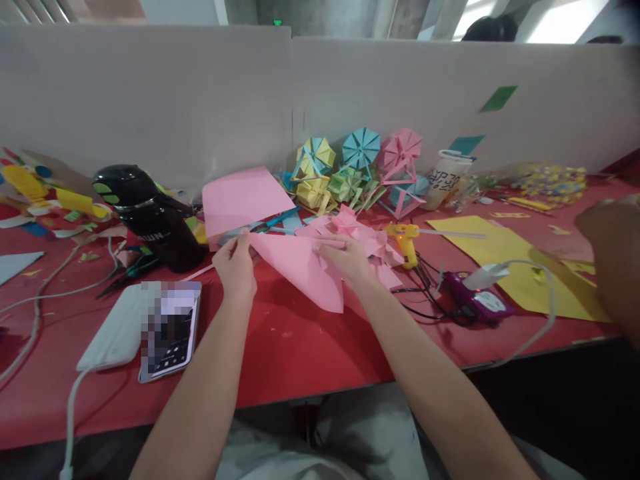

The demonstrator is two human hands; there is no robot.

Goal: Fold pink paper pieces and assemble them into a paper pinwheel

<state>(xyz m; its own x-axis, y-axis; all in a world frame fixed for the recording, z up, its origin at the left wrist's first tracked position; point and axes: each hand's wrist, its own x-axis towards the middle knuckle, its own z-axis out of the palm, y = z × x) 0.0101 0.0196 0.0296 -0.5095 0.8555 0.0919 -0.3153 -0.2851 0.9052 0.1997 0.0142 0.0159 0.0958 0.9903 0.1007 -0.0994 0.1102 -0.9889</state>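
Note:
A sheet of pink paper is held up between my two hands over the red table, its lower corner hanging down in a curve. My left hand pinches the paper's left corner between thumb and fingers. Along its upper right edge, my right hand grips it with the fingers closed. Just behind lie folded pink paper pieces in a loose pile. Another pink sheet leans at the back left, above a blue tool that is partly covered.
Folded paper ornaments stand against the grey partition. To the right are a yellow glue gun, purple power strip and yellow paper. A black bottle, phone and pliers lie left. Another person's arm is at far right.

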